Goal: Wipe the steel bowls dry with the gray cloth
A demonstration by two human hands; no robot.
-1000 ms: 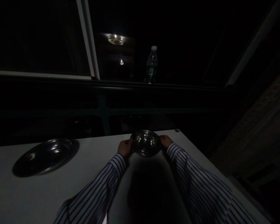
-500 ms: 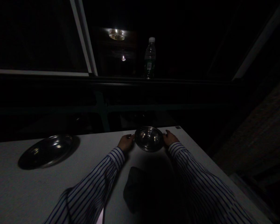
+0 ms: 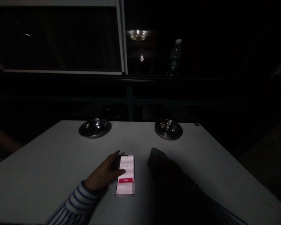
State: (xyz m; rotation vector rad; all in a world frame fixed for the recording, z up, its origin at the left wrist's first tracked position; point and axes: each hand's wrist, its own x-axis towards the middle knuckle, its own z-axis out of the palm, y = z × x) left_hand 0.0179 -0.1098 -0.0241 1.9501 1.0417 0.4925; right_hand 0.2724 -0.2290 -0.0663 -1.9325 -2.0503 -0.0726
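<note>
My left hand (image 3: 105, 172) is at the left edge of a lit phone (image 3: 126, 170), thumb over the screen and fingers along its side. The phone shows a timer-like number and a red button. My right hand (image 3: 167, 164) is in deep shadow over a dark grey piece of what looks like folded cloth (image 3: 154, 156); its fingers cannot be made out. Beyond the hands, a shiny metal bowl (image 3: 95, 128) sits at the back left of the white table (image 3: 131, 137). Another metal bowl (image 3: 168, 129) stands at the back right, touched by neither hand.
A plastic bottle (image 3: 175, 57) with a white cap and green label stands on the dark ledge behind the table. A pale window frame (image 3: 121, 37) rises at the back. The room is very dim.
Both hands have left the right bowl and come nearer: the left to the phone, the right to the grey cloth. My view has turned left, showing more of the table.
</note>
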